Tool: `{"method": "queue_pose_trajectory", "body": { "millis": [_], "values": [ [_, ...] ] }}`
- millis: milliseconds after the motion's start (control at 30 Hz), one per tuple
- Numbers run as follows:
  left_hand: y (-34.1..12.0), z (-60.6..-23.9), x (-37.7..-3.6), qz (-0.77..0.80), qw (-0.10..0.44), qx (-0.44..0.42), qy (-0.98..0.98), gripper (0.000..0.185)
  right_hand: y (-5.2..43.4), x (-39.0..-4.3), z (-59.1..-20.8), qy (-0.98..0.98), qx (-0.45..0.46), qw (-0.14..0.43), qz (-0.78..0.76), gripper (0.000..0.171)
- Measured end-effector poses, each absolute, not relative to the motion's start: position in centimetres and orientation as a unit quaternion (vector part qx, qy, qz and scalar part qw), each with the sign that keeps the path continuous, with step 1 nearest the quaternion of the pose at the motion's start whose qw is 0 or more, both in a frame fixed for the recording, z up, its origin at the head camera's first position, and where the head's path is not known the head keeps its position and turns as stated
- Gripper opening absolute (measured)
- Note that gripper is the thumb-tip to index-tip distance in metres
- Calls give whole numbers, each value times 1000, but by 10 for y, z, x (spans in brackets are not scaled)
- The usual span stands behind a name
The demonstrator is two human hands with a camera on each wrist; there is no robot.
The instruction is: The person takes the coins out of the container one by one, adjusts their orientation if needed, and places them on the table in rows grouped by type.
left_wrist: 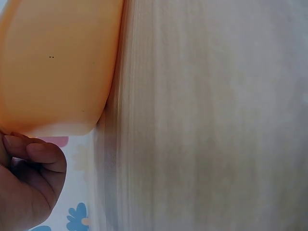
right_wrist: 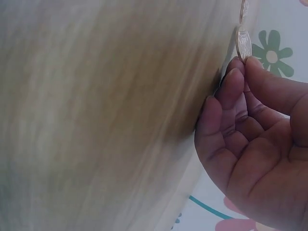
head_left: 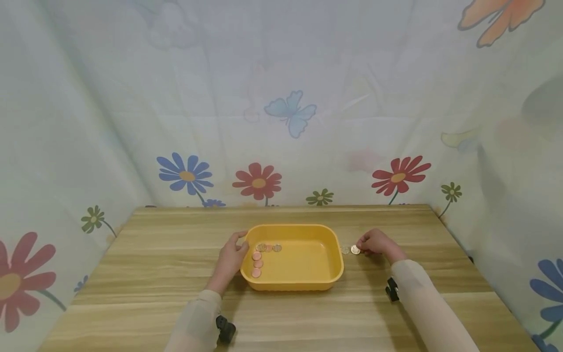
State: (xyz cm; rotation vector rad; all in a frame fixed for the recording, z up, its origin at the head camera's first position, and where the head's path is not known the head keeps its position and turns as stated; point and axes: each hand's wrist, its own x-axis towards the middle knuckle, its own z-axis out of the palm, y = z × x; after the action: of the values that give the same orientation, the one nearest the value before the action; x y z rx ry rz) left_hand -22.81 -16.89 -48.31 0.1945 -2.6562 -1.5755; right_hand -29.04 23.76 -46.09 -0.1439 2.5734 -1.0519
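A yellow plastic tray [head_left: 299, 285] stands on the wooden table. At its left end my left hand [head_left: 230, 256] holds the rim; in the left wrist view, the curled fingers [left_wrist: 45, 153] meet the tray's end wall [left_wrist: 57, 72]. Inside, along the left side, lie several coins, some copper-coloured [head_left: 257, 255] and some paler [head_left: 277, 248]. Right of the tray, my right hand [head_left: 377, 243] pinches the edge of a shiny coin [right_wrist: 244, 44] between thumb and fingertips, low over the table. Another coin [head_left: 345, 250] lies between that one and the tray wall.
The wood-grain table [head_left: 176, 234] runs back to a flower-printed cloth [head_left: 308, 161] hanging behind and at both sides. Black wrist devices, one by the left sleeve [head_left: 225, 329] and one by the right sleeve [head_left: 392, 289], sit low over the table.
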Motion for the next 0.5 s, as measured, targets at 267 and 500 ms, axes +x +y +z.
{"method": "queue_pose_trajectory", "body": {
  "millis": [267,500],
  "values": [
    [-169,-485,-229,-510,25,60,-858,45,235,-296,-467,918,-36,175,-355,18],
    [-170,-485,-229,-509,28,63,-858,45,233,-297,-468,925,-42,163,-341,17]
  ]
}}
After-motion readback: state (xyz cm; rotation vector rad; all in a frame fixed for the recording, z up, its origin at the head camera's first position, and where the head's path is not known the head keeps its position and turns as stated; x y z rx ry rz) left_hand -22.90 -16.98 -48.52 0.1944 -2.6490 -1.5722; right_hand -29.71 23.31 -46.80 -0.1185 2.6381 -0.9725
